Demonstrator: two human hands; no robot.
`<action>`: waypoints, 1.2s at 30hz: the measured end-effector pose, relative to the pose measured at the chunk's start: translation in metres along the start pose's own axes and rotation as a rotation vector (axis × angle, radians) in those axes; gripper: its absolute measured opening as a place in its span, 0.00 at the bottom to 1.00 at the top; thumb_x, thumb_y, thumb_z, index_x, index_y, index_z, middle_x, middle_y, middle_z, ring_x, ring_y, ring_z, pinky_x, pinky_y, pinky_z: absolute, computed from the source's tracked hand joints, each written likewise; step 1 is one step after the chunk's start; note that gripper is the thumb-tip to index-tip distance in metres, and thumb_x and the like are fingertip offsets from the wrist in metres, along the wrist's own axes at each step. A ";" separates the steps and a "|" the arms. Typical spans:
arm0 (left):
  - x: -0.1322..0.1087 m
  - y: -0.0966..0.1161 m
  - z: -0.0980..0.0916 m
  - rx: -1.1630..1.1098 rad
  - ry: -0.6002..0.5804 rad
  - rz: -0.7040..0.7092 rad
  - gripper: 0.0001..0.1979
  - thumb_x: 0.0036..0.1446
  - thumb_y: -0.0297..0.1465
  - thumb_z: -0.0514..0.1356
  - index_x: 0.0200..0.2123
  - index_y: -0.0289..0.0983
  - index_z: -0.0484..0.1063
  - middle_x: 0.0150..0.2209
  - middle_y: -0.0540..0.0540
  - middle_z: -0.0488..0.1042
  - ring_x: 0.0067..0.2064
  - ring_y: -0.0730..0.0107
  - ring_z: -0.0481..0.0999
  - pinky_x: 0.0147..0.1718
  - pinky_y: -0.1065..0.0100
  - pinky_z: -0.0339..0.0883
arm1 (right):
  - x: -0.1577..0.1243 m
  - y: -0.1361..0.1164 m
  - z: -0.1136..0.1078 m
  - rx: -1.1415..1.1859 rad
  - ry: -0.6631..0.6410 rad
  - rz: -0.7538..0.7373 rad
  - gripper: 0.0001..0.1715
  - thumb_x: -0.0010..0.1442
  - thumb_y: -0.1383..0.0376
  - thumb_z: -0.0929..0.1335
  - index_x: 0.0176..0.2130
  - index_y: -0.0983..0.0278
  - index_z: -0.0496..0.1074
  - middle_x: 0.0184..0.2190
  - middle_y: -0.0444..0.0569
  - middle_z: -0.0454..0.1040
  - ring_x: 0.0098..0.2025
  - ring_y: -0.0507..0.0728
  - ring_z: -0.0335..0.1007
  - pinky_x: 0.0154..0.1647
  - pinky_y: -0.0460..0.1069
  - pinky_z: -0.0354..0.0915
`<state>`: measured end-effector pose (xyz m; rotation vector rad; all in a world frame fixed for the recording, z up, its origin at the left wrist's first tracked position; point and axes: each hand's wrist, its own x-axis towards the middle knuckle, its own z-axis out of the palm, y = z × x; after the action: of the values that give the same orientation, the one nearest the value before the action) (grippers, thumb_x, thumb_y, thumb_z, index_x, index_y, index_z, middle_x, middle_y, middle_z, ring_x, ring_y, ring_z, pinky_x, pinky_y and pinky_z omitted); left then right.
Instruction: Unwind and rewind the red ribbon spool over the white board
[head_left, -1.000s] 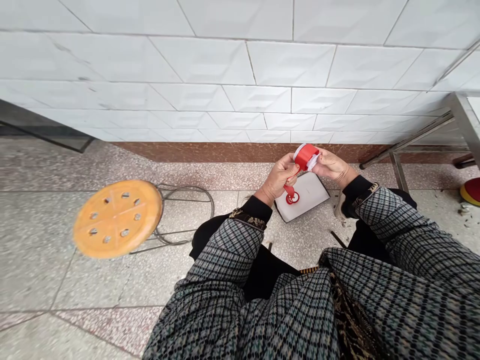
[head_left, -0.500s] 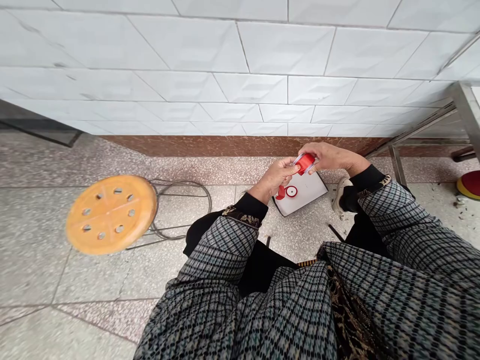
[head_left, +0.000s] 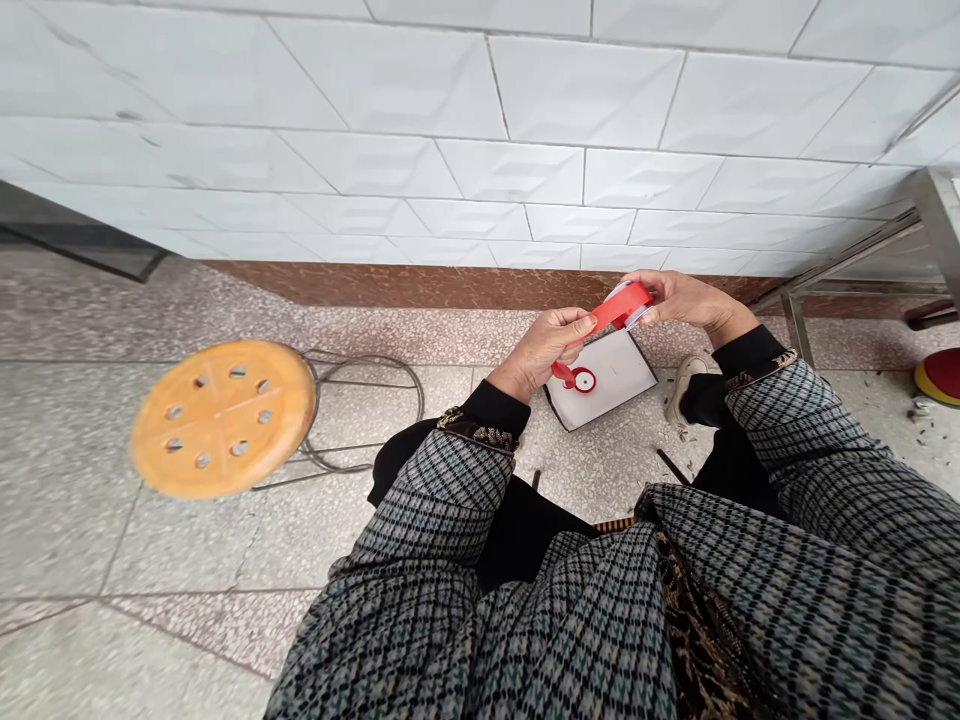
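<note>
The right hand (head_left: 691,303) pinches a roll of red tape (head_left: 622,306), its grip pressed together on the roll's edge; the left hand (head_left: 536,352) closes its grip on the loose strip (head_left: 581,335); beneath them a white card (head_left: 606,395) lies on the terrazzo floor (head_left: 112,560), marked with a red ring (head_left: 584,381); an orange stool (head_left: 223,418) stands left of the hands.

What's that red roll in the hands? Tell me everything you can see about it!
The red roll is a smooth band of red tape or ribbon, wound around a pale core; I can't tell which it is. It is held up and tilted above a white card. The right hand holds its far side. A red strip runs from it, down past the left hand, and ends in a small curl just above the card.
</note>
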<state>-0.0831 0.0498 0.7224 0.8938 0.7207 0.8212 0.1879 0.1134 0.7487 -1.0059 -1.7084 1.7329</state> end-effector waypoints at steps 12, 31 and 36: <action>0.005 -0.007 0.006 -0.020 -0.071 0.054 0.26 0.51 0.51 0.77 0.31 0.35 0.76 0.17 0.60 0.55 0.17 0.85 0.47 0.19 0.73 0.38 | 0.004 0.004 0.015 0.198 -0.021 -0.102 0.38 0.45 0.52 0.88 0.51 0.62 0.81 0.44 0.49 0.85 0.43 0.55 0.78 0.48 0.49 0.73; 0.010 -0.018 0.017 -0.142 -0.041 -0.036 0.27 0.52 0.50 0.77 0.27 0.34 0.73 0.15 0.62 0.51 0.15 0.86 0.46 0.17 0.75 0.40 | 0.012 0.017 0.033 0.360 -0.027 -0.183 0.47 0.42 0.42 0.87 0.54 0.61 0.79 0.44 0.50 0.86 0.51 0.60 0.81 0.50 0.51 0.75; 0.008 -0.014 0.015 -0.169 -0.086 0.017 0.27 0.48 0.51 0.79 0.27 0.34 0.75 0.14 0.61 0.52 0.15 0.86 0.47 0.16 0.75 0.41 | 0.012 0.013 0.032 0.361 0.066 -0.200 0.50 0.39 0.43 0.88 0.54 0.61 0.79 0.45 0.52 0.86 0.52 0.62 0.81 0.50 0.51 0.75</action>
<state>-0.0632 0.0456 0.7152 0.7797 0.5603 0.8407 0.1576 0.1021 0.7325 -0.6971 -1.3399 1.7702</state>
